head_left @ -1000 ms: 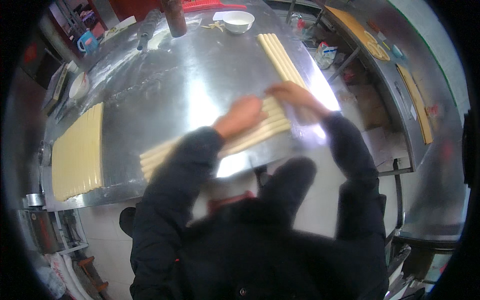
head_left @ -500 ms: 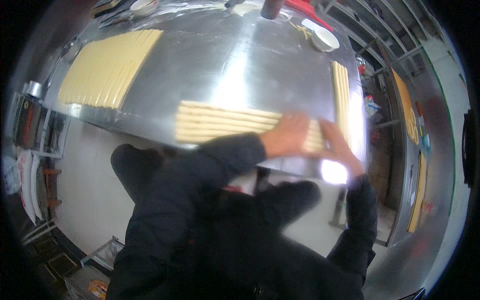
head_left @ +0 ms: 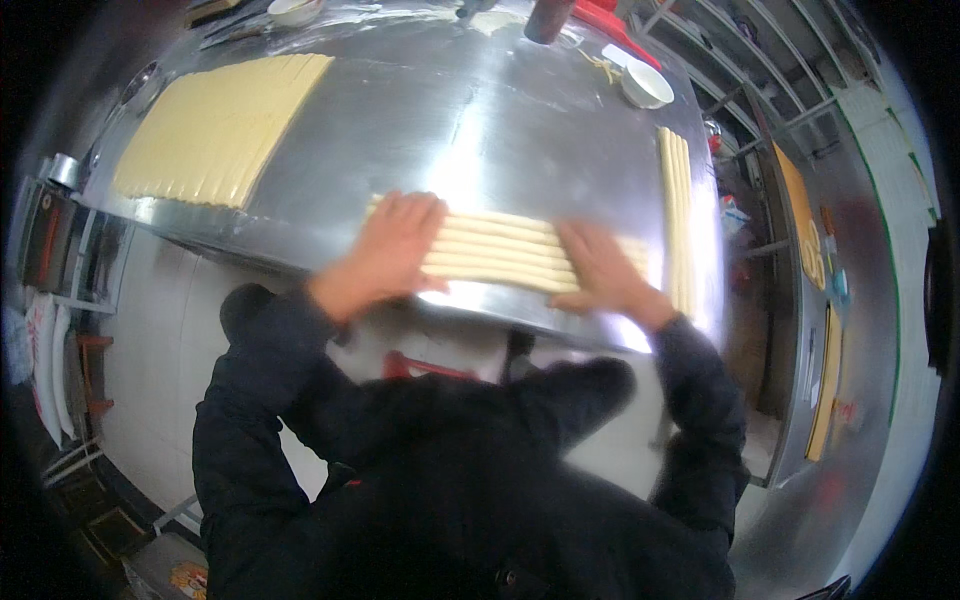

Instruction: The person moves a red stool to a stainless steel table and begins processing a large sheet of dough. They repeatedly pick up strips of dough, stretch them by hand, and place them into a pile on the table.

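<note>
Several pale dough ropes (head_left: 498, 252) lie side by side along the near edge of the steel table. Over their left end rests my left hand (head_left: 392, 245), palm down with the fingers stretched out and the thumb toward the near edge. My right hand (head_left: 605, 268) lies across the ropes nearer their right end, fingers extended and thumb apart. Both hands cover part of the ropes beneath them. To the right, another short row of dough ropes (head_left: 678, 215) runs away from me, apart from my right hand.
A sheet of dough cut into strips (head_left: 225, 130) lies at the far left of the steel table (head_left: 400, 120). A white bowl (head_left: 647, 84) stands at the back right near dough scraps, and another bowl (head_left: 293, 12) at the back left. A dark cylinder (head_left: 548, 20) stands at the back.
My left hand has moved left, from the right part of the dough ropes to their left end. My right hand has shifted left onto the ropes.
</note>
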A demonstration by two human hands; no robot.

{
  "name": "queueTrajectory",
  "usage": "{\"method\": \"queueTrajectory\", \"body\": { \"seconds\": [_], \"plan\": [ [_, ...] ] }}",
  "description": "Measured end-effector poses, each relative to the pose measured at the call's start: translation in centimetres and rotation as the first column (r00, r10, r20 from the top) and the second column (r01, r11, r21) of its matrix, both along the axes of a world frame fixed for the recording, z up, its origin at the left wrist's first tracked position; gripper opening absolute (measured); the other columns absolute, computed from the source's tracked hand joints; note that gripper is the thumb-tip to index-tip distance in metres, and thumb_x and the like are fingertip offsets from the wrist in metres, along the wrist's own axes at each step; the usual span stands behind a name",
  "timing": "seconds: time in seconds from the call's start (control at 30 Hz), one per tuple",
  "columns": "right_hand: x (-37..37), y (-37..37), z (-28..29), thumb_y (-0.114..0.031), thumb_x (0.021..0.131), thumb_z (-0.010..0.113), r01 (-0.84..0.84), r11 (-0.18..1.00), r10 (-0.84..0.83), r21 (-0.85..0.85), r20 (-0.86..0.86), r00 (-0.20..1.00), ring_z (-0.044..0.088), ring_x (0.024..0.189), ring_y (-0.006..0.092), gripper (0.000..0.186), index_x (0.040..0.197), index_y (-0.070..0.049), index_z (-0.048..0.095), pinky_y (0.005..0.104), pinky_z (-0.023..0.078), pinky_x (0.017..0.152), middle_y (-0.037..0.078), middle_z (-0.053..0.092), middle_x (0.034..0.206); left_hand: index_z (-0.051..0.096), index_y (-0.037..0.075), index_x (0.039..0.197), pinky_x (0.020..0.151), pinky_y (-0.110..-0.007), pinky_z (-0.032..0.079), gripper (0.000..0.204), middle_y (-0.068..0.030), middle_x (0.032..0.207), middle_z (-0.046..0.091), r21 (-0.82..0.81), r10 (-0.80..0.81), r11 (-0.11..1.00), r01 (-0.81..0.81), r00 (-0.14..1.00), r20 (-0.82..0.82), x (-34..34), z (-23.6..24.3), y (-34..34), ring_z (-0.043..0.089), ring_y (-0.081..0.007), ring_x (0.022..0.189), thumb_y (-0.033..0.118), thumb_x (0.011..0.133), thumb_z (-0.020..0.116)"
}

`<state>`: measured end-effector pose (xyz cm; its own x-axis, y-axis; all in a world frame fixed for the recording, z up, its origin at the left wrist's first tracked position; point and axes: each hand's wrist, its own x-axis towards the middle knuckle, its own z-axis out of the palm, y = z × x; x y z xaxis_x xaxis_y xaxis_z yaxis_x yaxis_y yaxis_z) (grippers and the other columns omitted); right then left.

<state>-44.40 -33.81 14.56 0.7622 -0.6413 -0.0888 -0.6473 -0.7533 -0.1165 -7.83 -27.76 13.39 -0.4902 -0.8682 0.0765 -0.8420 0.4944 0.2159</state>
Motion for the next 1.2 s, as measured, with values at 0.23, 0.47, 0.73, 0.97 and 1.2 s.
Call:
{"method": "queueTrajectory", "body": {
  "seconds": [0.23, 0.47, 0.73, 0.97, 1.2],
  "plan": [
    [11.5, 0.5, -2.8, -0.079, 0.085, 0.060, -0.125, 0.986, 0.145, -0.111, 0.187, 0.972, 0.051, 0.128, 0.0398, 0.113, 0.152, 0.009, 0.036, 0.0517, 0.039, 0.109, 0.029, 0.050, 0.140, 0.036, -0.009, 0.152, 0.122, -0.057, 0.029, 0.118, -0.0275, 0.144, 0.048, -0.085, -0.017, 0.996, 0.021, 0.999, 0.047, 3.3, -0.3, 0.1, 0.044, -0.0424, 0.139, 0.059, 0.070, 0.086],
    [15.5, 0.6, -2.9, -0.069, 0.081, 0.070, -0.147, 0.986, 0.162, -0.081, 0.232, 0.959, 0.052, 0.126, 0.0384, 0.109, 0.150, 0.010, 0.038, 0.0498, 0.041, 0.105, 0.027, 0.051, 0.138, 0.046, -0.006, 0.140, 0.116, -0.054, 0.033, 0.112, -0.0245, 0.133, 0.053, -0.019, -0.055, 0.998, 0.055, 0.998, 0.018, 4.0, -0.8, -0.3, 0.050, -0.0402, 0.128, 0.066, 0.064, 0.087],
    [16.5, 0.2, -2.0, -0.063, 0.075, 0.079, -0.195, 0.980, 0.193, -0.030, 0.348, 0.917, 0.054, 0.123, 0.0418, 0.110, 0.146, 0.012, 0.041, 0.0509, 0.043, 0.106, 0.028, 0.054, 0.136, 0.046, -0.005, 0.140, 0.112, -0.051, 0.038, 0.117, -0.0248, 0.133, 0.055, -0.088, -0.157, 0.985, 0.149, 0.984, -0.088, 4.2, 0.9, -0.6, 0.051, -0.0410, 0.126, 0.063, 0.057, 0.092],
    [17.0, -0.2, -3.5, -0.060, 0.075, 0.082, -0.203, 0.979, 0.189, -0.007, 0.400, 0.897, 0.054, 0.126, 0.0417, 0.111, 0.148, 0.013, 0.040, 0.0502, 0.042, 0.109, 0.029, 0.055, 0.135, 0.046, -0.004, 0.141, 0.107, -0.050, 0.043, 0.119, -0.0246, 0.134, 0.054, 0.178, 0.089, 0.980, -0.087, 0.996, -0.003, 3.5, 1.8, -0.3, 0.053, -0.0422, 0.123, 0.057, 0.051, 0.096],
    [3.0, 0.3, -1.1, -0.059, 0.080, 0.074, -0.040, 0.999, 0.038, 0.007, 0.194, 0.980, 0.052, 0.127, 0.0402, 0.105, 0.147, 0.014, 0.041, 0.0492, 0.040, 0.111, 0.029, 0.054, 0.136, 0.045, -0.002, 0.145, 0.114, -0.058, 0.036, 0.120, -0.0242, 0.143, 0.051, 0.185, 0.026, 0.981, -0.054, 0.988, 0.150, 1.6, 4.0, -0.1, 0.049, -0.0417, 0.133, 0.058, 0.055, 0.095]
  ]
}}
